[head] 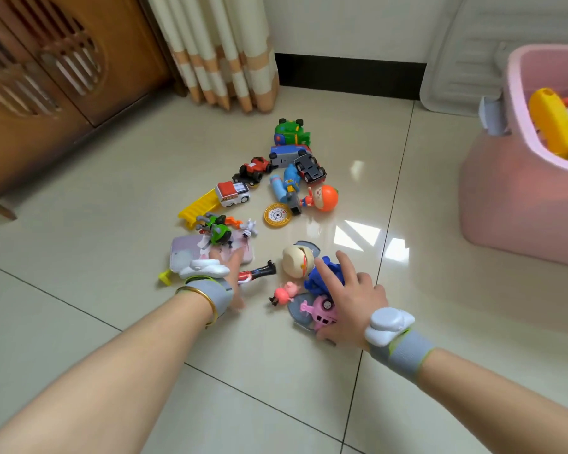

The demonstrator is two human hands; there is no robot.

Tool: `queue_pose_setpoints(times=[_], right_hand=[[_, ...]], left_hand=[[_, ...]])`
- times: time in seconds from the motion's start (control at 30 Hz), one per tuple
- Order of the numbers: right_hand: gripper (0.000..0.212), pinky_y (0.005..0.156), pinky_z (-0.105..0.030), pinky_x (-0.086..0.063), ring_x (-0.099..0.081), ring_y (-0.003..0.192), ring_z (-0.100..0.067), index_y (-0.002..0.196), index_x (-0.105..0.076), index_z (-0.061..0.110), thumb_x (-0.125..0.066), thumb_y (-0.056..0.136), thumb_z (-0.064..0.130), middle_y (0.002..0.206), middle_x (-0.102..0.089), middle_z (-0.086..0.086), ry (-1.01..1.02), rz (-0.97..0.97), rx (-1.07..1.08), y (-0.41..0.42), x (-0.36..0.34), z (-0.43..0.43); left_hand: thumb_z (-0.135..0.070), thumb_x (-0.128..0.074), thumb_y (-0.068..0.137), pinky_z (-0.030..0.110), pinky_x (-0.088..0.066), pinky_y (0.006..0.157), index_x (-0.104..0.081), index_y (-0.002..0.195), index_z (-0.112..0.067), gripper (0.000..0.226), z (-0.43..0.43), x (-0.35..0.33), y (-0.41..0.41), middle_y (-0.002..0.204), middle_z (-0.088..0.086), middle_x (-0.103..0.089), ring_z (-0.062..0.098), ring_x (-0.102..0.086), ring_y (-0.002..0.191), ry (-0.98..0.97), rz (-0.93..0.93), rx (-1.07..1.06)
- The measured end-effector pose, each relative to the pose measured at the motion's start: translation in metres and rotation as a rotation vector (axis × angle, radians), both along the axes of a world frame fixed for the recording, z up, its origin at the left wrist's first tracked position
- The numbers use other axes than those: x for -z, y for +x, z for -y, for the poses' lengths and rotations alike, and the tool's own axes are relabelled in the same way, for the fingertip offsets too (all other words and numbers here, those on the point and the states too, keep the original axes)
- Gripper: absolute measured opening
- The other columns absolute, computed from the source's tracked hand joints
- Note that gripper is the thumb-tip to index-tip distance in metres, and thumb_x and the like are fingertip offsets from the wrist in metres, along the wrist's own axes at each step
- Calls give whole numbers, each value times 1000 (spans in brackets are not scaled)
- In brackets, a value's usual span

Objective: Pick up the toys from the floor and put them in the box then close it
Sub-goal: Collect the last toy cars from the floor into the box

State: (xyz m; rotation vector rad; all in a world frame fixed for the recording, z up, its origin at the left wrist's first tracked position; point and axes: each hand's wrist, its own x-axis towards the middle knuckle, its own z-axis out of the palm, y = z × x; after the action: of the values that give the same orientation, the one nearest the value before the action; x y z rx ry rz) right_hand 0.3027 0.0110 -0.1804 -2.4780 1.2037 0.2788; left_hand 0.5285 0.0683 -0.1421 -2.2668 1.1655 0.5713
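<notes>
Several small toys lie scattered on the tiled floor. Among them are a green vehicle [291, 132], a red car [254, 168], a white and red truck [232, 193] with a yellow ladder, a yellow clock disc [277, 216] and an orange-headed doll [325, 198]. My left hand [233, 278] is blurred, its fingers stretched out over a red and black figure [258, 272] beside a flat pink toy [182, 253]. With spread fingers, my right hand [351, 296] rests on a blue toy [322, 276] and a pink helicopter [322, 312]. The pink box [492, 198] stands open at the right, holding a yellow toy [551, 122].
The box's translucent lid [456, 60] leans against the wall behind the box. A wooden cabinet [46, 103] fills the left side and a striped curtain [223, 54] hangs at the back. A small pink pig figure [284, 291] and a cream helmet-shaped toy [297, 262] lie between my hands.
</notes>
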Motion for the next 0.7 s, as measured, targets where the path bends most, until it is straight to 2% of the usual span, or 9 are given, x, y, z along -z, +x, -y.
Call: queue_pose_setpoints(times=[0.1, 0.2, 0.27, 0.33, 0.4, 0.47, 0.53, 0.6, 0.7], right_hand=[[119, 89, -41, -47, -41, 119, -35, 146, 10, 44, -71, 61, 57, 157, 6, -2, 5, 83, 65, 20, 5, 10], [118, 91, -41, -48, -39, 120, -37, 148, 5, 41, -74, 62, 56, 156, 0, -3, 46, 156, 145, 40, 9, 26], [112, 95, -41, -46, -40, 121, -39, 149, -3, 37, -74, 64, 55, 153, -8, -5, 70, 228, 207, 52, 11, 37], [110, 95, -40, -46, -45, 117, -38, 149, -10, 33, -75, 63, 54, 147, -20, -8, 100, 322, 260, 59, 10, 49], [115, 96, -39, -46, -50, 113, -34, 150, -10, 31, -82, 61, 39, 138, -31, -9, 207, 438, 333, 62, 9, 64], [117, 100, -37, -45, -50, 118, -31, 152, -9, 25, -83, 61, 21, 137, -38, -12, 342, 544, 423, 62, 8, 81], [108, 91, -42, -51, -54, 116, -32, 150, -15, 21, -81, 65, 11, 135, -44, -10, 471, 579, 489, 62, 5, 96], [93, 74, -48, -57, -61, 95, -32, 147, -22, 25, -74, 73, 5, 123, -48, -3, 641, 607, 543, 66, 2, 106], [79, 73, -58, -55, -61, 89, -35, 144, -26, 31, -65, 82, 2, 123, -48, -4, 867, 666, 599, 71, -2, 118]], left_hand=[[-50, -60, 66, 40, -48, 91, -20, 141, -32, 87, 12, 7, -15, 128, 14, -35, 37, -47, 111, -173, -114, -149], [-40, -67, 77, 38, -43, 103, -19, 149, -23, 88, 27, 9, -24, 141, 18, -31, 38, -38, 129, -280, -351, -323], [-26, -68, 81, 31, -43, 95, -14, 152, -22, 89, 37, 5, -25, 144, 16, -33, 35, -38, 132, -348, -482, -464], [-19, -69, 80, 32, -45, 94, -8, 153, -24, 96, 45, 3, -23, 145, 11, -36, 33, -42, 130, -410, -579, -577], [-13, -71, 77, 31, -45, 95, 0, 152, -29, 105, 52, 1, -18, 149, 8, -31, 33, -43, 130, -466, -659, -659], [-10, -73, 74, 41, -47, 100, 6, 151, -33, 113, 59, -3, -15, 157, 4, -19, 34, -38, 135, -497, -729, -704], [-12, -74, 77, 43, -45, 103, 10, 151, -32, 114, 68, -6, -13, 161, 3, -9, 33, -28, 142, -466, -725, -646], [-9, -77, 73, 50, -50, 95, 11, 149, -41, 121, 78, -11, -12, 160, 2, -7, 36, -29, 140, -431, -803, -682], [2, -74, 73, 62, -52, 84, 3, 145, -53, 119, 90, -16, -12, 158, -3, -10, 37, -38, 128, -375, -956, -765]])
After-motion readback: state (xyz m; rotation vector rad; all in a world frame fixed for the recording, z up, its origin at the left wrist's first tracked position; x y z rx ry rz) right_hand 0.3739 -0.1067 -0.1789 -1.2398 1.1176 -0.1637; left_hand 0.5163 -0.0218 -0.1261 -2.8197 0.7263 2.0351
